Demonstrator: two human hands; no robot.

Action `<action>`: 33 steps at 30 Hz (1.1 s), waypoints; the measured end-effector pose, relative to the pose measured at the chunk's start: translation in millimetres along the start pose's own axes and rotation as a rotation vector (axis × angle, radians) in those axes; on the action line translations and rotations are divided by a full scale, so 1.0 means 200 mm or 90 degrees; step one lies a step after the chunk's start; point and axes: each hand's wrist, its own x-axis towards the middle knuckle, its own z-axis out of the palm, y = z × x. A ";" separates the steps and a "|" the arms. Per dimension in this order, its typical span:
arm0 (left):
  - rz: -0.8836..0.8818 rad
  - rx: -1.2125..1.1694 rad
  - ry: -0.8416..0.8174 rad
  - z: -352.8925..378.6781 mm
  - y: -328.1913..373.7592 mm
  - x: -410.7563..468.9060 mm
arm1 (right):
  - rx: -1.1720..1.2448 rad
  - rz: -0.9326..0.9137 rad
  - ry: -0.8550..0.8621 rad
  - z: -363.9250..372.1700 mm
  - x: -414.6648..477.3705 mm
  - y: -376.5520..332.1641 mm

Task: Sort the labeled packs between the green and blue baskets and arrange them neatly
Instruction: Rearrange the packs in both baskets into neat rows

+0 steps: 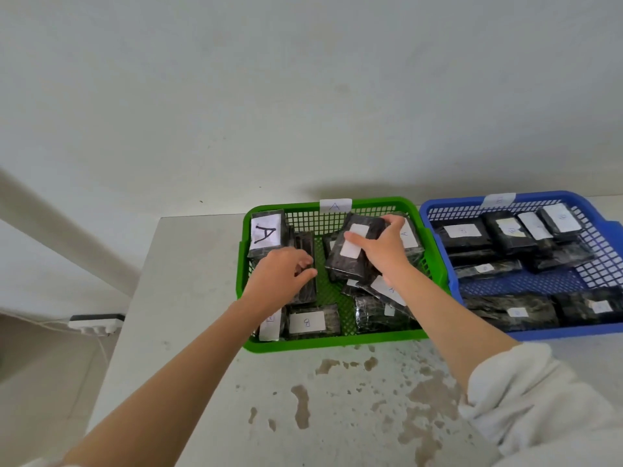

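The green basket (332, 343), tagged A on its far rim, holds several black wrapped packs with white labels. My right hand (382, 252) grips one black pack (354, 257) by its edges and holds it tilted above the others. My left hand (281, 276) hovers with curled fingers over an upright dark pack (305, 242) at the basket's left; whether it holds that pack is unclear. A pack marked A (266, 234) leans in the far left corner. A pack marked B (308, 321) lies at the front. The blue basket (553, 332) to the right holds several labelled packs.
Both baskets stand side by side at the back of a stained white table (337, 399), close to the wall. A power strip (96, 323) with a cable lies on the floor to the left, beyond the table's left edge.
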 end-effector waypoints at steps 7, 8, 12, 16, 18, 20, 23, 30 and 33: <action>0.119 0.291 -0.199 -0.08 -0.24 -0.17 | -0.313 -0.089 -0.048 0.13 0.01 0.08; 0.145 0.341 -0.219 -0.06 -0.25 -0.18 | -0.348 -0.092 -0.038 0.15 0.01 0.08; 0.163 0.452 -0.236 0.02 -0.28 -0.20 | -0.551 -0.268 0.025 0.16 -0.04 0.07; 0.137 0.475 -0.266 0.04 -0.27 -0.16 | -0.608 -0.517 -0.122 0.13 -0.12 0.04; 0.113 0.438 -0.285 0.04 -0.25 -0.13 | -0.686 -0.502 -0.266 0.13 -0.18 0.07; 0.090 0.354 -0.280 0.02 -0.24 -0.12 | -0.827 -0.500 -0.362 0.14 -0.22 0.13; 0.080 0.208 -0.215 -0.01 -0.24 -0.14 | -0.968 -0.568 -0.388 0.15 -0.25 0.20; -0.054 -0.171 0.154 -0.09 -0.21 -0.22 | -0.856 -0.424 -0.405 0.16 -0.27 0.16; -0.161 -0.324 0.259 -0.10 -0.19 -0.23 | -0.734 -0.354 -0.434 0.12 -0.27 0.10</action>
